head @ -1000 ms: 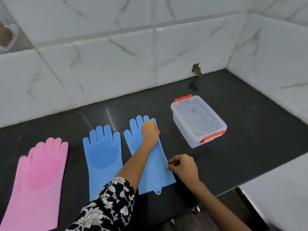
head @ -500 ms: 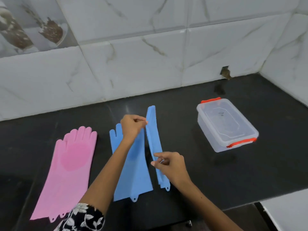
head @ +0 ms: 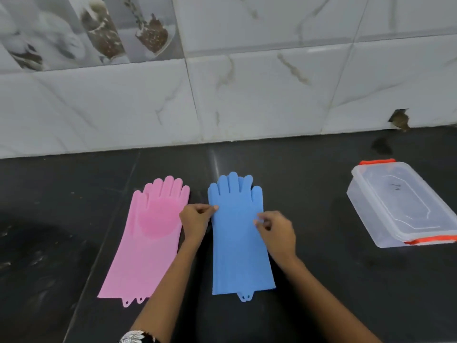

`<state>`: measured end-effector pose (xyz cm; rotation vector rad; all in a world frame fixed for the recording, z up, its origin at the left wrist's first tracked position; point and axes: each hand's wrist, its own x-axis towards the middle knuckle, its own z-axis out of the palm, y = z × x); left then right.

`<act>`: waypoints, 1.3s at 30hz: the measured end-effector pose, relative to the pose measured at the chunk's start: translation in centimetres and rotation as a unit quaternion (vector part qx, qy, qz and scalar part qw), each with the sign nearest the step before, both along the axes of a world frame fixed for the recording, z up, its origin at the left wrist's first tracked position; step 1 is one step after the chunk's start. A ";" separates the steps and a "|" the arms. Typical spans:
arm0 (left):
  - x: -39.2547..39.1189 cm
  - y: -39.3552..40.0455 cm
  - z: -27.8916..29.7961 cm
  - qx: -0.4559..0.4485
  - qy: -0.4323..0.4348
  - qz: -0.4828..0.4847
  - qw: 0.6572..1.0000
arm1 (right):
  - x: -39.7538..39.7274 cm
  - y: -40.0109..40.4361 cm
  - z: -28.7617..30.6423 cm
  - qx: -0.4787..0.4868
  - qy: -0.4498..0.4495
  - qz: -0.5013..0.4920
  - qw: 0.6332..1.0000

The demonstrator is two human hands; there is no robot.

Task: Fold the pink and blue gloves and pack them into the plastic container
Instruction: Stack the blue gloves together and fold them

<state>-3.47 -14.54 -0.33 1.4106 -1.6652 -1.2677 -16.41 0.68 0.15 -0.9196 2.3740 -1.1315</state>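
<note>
Two blue gloves (head: 237, 246) lie stacked flat on the black counter, fingers toward the wall, two hanging loops at the cuff end. My left hand (head: 196, 220) pinches the stack's left edge near the palm. My right hand (head: 275, 230) pinches the top glove near its right edge. The pink gloves (head: 146, 243) lie flat just left of them, apparently also stacked, bristled palm up. The clear plastic container (head: 405, 206) with orange clips stands at the right, its lid on.
The black stone counter (head: 321, 280) runs back to a white marble-tiled wall (head: 247, 95). A small hole (head: 399, 120) breaks the wall's base behind the container. My patterned sleeve (head: 137, 337) shows at the bottom edge.
The right blue glove, held up on edge half a second ago, now lies flat on top of the other blue glove. Both hands came down with it.
</note>
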 end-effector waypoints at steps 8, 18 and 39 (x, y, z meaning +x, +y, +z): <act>-1.7 -1.2 0.1 -0.024 -0.013 0.031 0.999 | -5.4 -6.9 0.3 0.005 -0.082 -0.082 0.993; -0.4 -1.3 -1.1 -0.032 0.003 0.071 0.997 | -4.3 -8.6 -0.2 0.025 -0.010 -0.060 0.998; -1.1 -2.2 0.2 -0.086 -0.051 0.037 0.994 | -6.3 -13.4 0.4 0.027 0.003 0.071 0.997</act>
